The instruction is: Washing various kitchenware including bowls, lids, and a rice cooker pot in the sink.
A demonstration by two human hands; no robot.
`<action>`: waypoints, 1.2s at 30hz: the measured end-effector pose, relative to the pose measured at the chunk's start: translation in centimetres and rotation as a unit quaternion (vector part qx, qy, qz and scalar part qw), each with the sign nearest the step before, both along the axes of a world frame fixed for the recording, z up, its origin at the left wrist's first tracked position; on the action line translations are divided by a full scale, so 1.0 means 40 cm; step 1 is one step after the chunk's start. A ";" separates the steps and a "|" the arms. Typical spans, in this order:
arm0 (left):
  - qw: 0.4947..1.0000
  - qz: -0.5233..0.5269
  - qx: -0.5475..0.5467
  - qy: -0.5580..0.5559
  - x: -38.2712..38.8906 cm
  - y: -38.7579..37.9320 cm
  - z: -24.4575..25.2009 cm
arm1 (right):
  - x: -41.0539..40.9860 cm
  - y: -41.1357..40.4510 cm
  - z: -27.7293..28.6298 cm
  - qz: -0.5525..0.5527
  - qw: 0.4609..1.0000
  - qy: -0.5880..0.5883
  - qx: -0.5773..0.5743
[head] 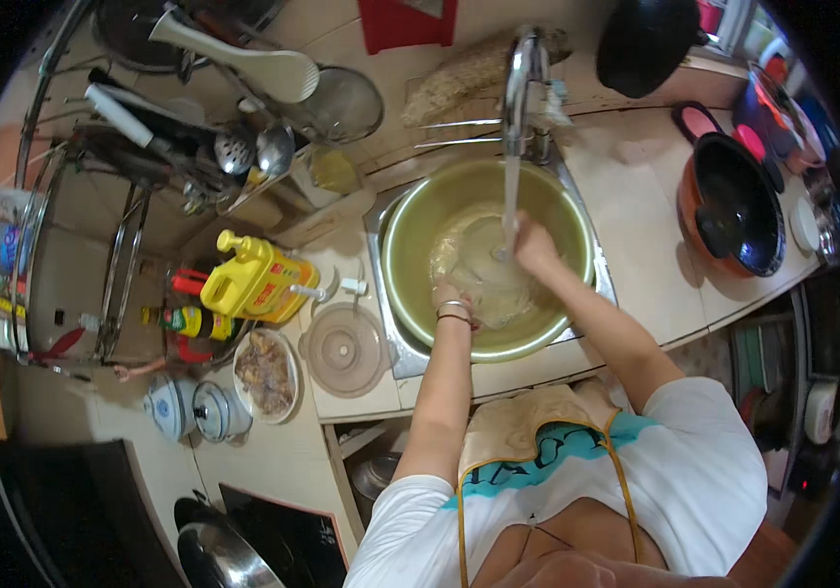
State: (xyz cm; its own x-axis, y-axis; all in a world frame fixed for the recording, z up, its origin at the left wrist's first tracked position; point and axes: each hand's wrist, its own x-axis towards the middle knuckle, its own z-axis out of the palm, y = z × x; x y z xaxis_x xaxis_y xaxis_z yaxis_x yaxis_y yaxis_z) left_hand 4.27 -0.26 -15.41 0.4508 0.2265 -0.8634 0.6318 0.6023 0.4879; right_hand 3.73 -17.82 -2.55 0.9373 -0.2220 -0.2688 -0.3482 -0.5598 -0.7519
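A large olive-green plastic basin (409, 294) sits in the metal sink (409, 360). Water runs from the chrome faucet (519, 81) into it. Inside the basin, a clear, round vessel (489, 246), probably a plastic bowl, is under the stream with water around it. My left hand (451, 295), with bangles at the wrist, grips the vessel's near-left side, its fingertips partly hidden. My right hand (535, 242) is curled at the vessel's right side beside the falling water. Its fingers are turned away, so its hold is unclear.
Left of the sink lie a translucent round lid (346, 349), a yellow pump jug (258, 283) and a plate of food (267, 375). Utensils (243, 147) hang at upper left. An orange-and-black pot (736, 206) stands on the right counter. A loofah (456, 77) lies behind the faucet.
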 end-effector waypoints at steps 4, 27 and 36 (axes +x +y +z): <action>0.976 -0.061 -0.160 -0.135 0.006 -0.024 0.042 | -0.107 0.078 -0.028 0.158 0.943 -0.193 -0.221; 0.955 -0.162 -0.032 -0.245 -0.044 0.011 0.337 | -0.128 -0.032 -0.059 -0.045 0.958 0.108 0.262; 0.883 -0.244 0.147 -0.372 -0.183 0.008 0.571 | -0.082 -0.070 0.068 0.042 0.997 0.042 0.055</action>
